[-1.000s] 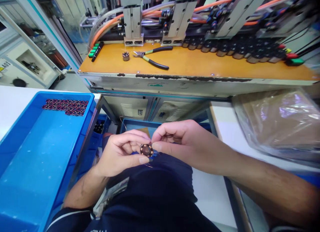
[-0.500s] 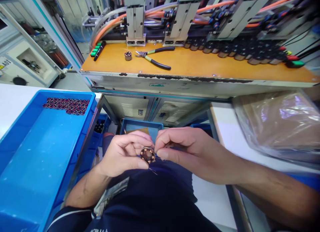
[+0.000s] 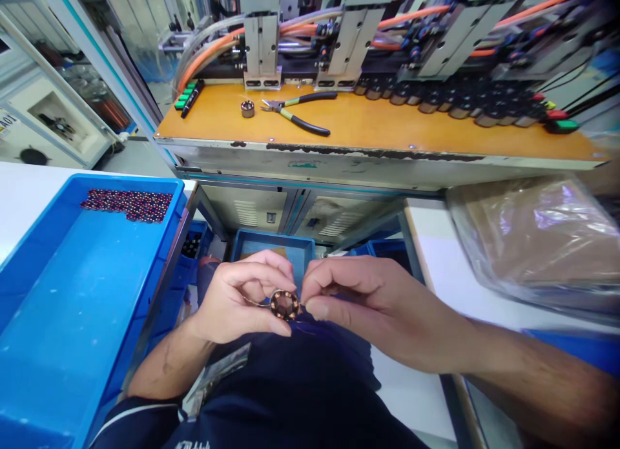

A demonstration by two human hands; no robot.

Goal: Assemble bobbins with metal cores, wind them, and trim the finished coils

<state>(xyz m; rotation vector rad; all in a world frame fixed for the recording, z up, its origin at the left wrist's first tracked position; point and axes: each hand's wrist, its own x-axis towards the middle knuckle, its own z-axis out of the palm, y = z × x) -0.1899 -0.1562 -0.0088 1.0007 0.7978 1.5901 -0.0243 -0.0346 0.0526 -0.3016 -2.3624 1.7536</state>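
Together, left hand (image 3: 232, 300) and right hand (image 3: 358, 300) pinch a small wound coil (image 3: 284, 304).

Far bench: an orange-topped bench (image 3: 387, 129) spans the view, its pale front edge chipped.
Machinery: grey metal blocks (image 3: 261, 42) and orange hoses (image 3: 203, 52) line its back.
Below: grey vented cabinet doors (image 3: 252, 210).
Left: a white table (image 3: 24, 190) carries a blue bin (image 3: 58, 320); behind it stands a white cabinet (image 3: 48, 126).
Right: a white surface (image 3: 436, 242) bears a clear plastic bag (image 3: 533, 236).
Light: bright, even.
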